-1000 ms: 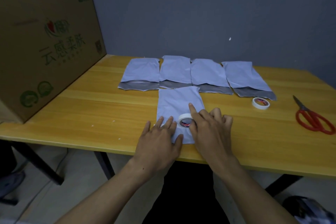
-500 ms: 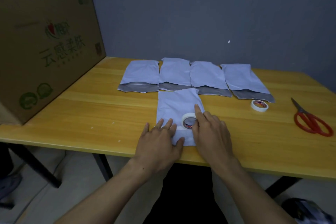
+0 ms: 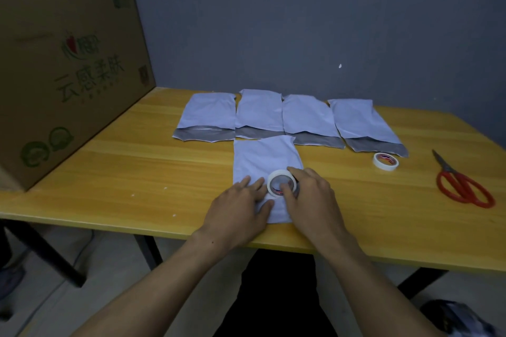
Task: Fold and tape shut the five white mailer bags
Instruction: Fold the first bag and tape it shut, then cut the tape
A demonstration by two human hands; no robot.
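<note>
Here, left hand (image 3: 241, 208) flat with straight fingers on mailer bag (image 3: 262, 161), right hand (image 3: 310, 198) pinching tape roll (image 3: 272, 182) atop it

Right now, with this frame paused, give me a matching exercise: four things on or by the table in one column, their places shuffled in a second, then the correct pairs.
Things
1. scissors
2. cardboard box
3. loose tape roll
4. held tape roll

Places
A. on the nearest bag, gripped by the right hand
B. far right of the table
C. at the table's left end
D. beside the grey flap of the rightmost bag

Pairs: 1-B, 2-C, 3-D, 4-A
</note>
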